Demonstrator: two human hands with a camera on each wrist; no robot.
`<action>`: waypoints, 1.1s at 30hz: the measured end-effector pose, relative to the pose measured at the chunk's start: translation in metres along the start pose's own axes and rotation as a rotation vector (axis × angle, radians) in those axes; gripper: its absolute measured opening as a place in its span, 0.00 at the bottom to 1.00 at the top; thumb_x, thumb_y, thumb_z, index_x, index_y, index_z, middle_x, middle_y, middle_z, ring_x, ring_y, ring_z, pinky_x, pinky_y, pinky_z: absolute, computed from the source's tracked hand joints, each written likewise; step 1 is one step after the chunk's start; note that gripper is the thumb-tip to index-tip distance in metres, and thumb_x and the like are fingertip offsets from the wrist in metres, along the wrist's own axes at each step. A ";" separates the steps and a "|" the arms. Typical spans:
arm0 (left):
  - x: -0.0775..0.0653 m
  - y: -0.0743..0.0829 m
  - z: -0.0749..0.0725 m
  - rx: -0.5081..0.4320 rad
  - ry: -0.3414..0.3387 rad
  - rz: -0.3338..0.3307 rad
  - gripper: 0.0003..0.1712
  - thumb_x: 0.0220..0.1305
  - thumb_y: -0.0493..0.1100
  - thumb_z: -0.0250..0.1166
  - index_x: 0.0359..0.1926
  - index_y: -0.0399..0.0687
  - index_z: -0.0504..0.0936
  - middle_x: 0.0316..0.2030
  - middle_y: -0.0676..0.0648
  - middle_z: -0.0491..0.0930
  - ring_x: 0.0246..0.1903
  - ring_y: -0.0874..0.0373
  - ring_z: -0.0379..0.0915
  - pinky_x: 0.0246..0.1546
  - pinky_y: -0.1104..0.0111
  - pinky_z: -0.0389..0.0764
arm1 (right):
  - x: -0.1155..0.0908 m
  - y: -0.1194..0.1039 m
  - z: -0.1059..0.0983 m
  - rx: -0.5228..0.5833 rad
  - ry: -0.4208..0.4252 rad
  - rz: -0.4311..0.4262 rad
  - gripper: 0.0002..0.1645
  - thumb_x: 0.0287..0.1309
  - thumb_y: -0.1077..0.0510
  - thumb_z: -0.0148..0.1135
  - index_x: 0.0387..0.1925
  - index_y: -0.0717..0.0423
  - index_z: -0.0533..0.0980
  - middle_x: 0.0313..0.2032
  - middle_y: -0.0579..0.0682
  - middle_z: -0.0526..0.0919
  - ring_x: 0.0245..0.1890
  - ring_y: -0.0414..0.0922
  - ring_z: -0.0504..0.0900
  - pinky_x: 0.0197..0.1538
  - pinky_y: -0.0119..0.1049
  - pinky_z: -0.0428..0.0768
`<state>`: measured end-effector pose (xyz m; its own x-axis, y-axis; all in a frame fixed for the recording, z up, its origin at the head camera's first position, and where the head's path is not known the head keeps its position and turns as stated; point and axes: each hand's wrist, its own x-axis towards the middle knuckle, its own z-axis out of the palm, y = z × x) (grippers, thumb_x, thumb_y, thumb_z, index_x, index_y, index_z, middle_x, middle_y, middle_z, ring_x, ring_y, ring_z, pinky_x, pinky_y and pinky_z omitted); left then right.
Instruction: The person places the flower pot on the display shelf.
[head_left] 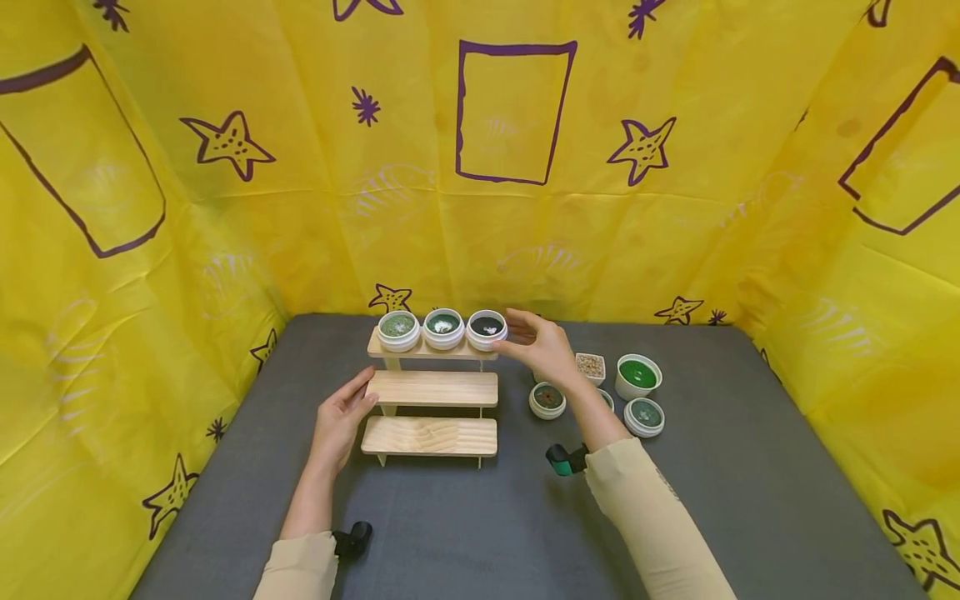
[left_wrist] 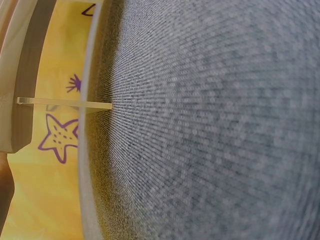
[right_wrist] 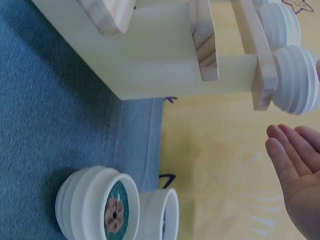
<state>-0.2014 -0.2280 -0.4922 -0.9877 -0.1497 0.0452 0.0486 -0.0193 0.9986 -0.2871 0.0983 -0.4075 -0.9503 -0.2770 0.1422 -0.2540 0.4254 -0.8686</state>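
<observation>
A three-tier wooden shelf stand [head_left: 431,389] stands on the grey table. My left hand [head_left: 337,425] holds the left end of its middle plank, fingers at the back corner and thumb towards the front. Three ribbed white pots line the top plank: one with pale green content [head_left: 399,327], one with darker green [head_left: 444,325], and a right one with near-black content [head_left: 487,327], each flecked white. My right hand [head_left: 547,350] is beside that right pot, thumb at its near side. In the right wrist view the fingers [right_wrist: 287,155] stretch straight, apart from the pot.
Right of the stand are a pot with a brown flower shape [head_left: 548,398], a square dish of beige bits [head_left: 591,367], a white cup of bright green [head_left: 637,377] and a grey-green pot [head_left: 644,416]. Another pot is partly behind my right forearm. Yellow cloth [head_left: 420,233] walls the table.
</observation>
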 end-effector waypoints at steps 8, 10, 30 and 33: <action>0.000 -0.001 0.000 0.002 0.008 -0.002 0.34 0.68 0.32 0.61 0.71 0.27 0.60 0.72 0.36 0.63 0.70 0.64 0.62 0.61 0.88 0.70 | -0.009 0.011 -0.011 0.048 0.033 -0.015 0.42 0.52 0.45 0.75 0.67 0.51 0.71 0.61 0.55 0.81 0.62 0.55 0.80 0.64 0.49 0.81; -0.001 0.000 0.000 -0.003 0.007 -0.003 0.34 0.68 0.32 0.61 0.71 0.27 0.60 0.72 0.36 0.62 0.70 0.65 0.62 0.61 0.88 0.70 | -0.012 0.013 -0.014 0.050 0.035 -0.012 0.42 0.52 0.44 0.74 0.67 0.50 0.71 0.61 0.56 0.81 0.62 0.55 0.80 0.65 0.49 0.80; -0.002 0.001 -0.001 -0.001 -0.003 0.010 0.34 0.68 0.32 0.61 0.70 0.26 0.61 0.72 0.34 0.62 0.72 0.60 0.59 0.61 0.87 0.70 | -0.050 0.058 -0.070 0.023 0.140 0.050 0.40 0.57 0.44 0.70 0.68 0.52 0.69 0.63 0.57 0.78 0.63 0.56 0.78 0.66 0.47 0.79; -0.002 0.000 -0.001 -0.004 -0.002 0.017 0.33 0.68 0.32 0.61 0.70 0.25 0.61 0.72 0.34 0.62 0.70 0.66 0.62 0.61 0.87 0.70 | -0.056 0.067 -0.077 -0.002 0.161 0.060 0.40 0.58 0.45 0.70 0.68 0.53 0.69 0.63 0.59 0.78 0.63 0.56 0.78 0.65 0.42 0.80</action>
<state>-0.1996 -0.2285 -0.4927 -0.9870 -0.1479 0.0622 0.0659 -0.0203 0.9976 -0.2642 0.2085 -0.4372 -0.9802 -0.1096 0.1649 -0.1966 0.4385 -0.8770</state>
